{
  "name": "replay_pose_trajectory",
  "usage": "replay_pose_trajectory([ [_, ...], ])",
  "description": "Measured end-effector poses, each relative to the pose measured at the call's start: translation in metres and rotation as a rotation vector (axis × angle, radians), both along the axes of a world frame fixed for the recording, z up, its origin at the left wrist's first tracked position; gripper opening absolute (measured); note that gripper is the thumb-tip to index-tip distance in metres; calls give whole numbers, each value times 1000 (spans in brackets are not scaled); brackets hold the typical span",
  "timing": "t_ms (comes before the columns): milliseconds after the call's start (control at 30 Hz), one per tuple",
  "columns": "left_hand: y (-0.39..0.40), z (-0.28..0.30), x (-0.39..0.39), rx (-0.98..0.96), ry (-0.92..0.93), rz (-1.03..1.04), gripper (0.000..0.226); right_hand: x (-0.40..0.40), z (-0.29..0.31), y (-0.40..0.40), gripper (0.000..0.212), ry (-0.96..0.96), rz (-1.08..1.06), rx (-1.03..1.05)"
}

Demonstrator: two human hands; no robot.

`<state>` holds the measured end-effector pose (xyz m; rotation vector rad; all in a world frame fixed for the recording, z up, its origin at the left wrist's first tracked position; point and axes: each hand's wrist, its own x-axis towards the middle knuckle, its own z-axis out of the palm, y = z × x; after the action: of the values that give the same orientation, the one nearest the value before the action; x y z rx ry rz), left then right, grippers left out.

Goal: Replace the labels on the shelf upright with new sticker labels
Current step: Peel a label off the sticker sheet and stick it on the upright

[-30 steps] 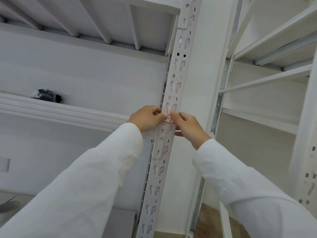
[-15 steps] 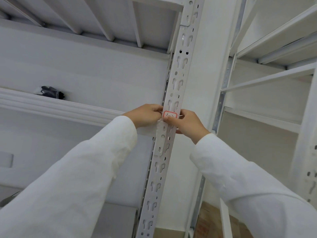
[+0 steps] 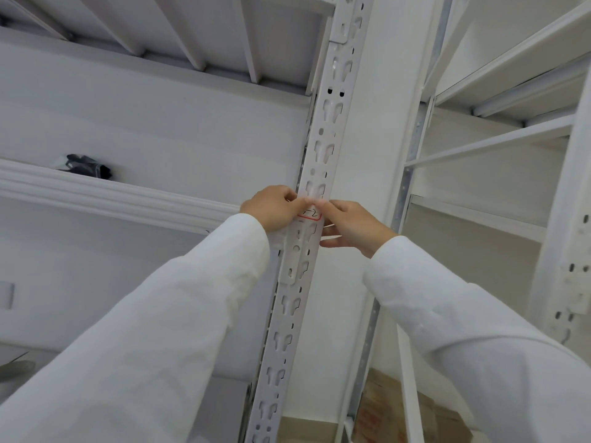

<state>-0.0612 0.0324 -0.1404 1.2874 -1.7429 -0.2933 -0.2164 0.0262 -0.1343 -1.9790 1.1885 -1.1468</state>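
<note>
A white slotted shelf upright (image 3: 323,145) runs up the middle of the view. A small white sticker label (image 3: 311,214) with a red border and handwritten marks lies on its face at hand height. My left hand (image 3: 271,207) pinches the label's left edge against the upright. My right hand (image 3: 350,223) presses its right edge with the fingertips. White strips, perhaps backing paper, stick out under my right hand's lower fingers (image 3: 329,239). Both sleeves are white.
A white shelf beam (image 3: 112,195) runs left of the upright, with a black object (image 3: 84,166) on the shelf above it. More white shelving (image 3: 499,148) stands at the right. A brown cardboard box (image 3: 383,407) sits low on the floor.
The label's red border and writing have come into clearer view between my fingertips. Both hands stay at the same spot on the upright, and the camera has shifted slightly.
</note>
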Motion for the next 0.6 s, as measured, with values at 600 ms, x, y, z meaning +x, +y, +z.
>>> replay_pose_trajectory([
  [600,3,-1,9,11,-46,-108,31,7,3,2,25,50,-2,-27],
])
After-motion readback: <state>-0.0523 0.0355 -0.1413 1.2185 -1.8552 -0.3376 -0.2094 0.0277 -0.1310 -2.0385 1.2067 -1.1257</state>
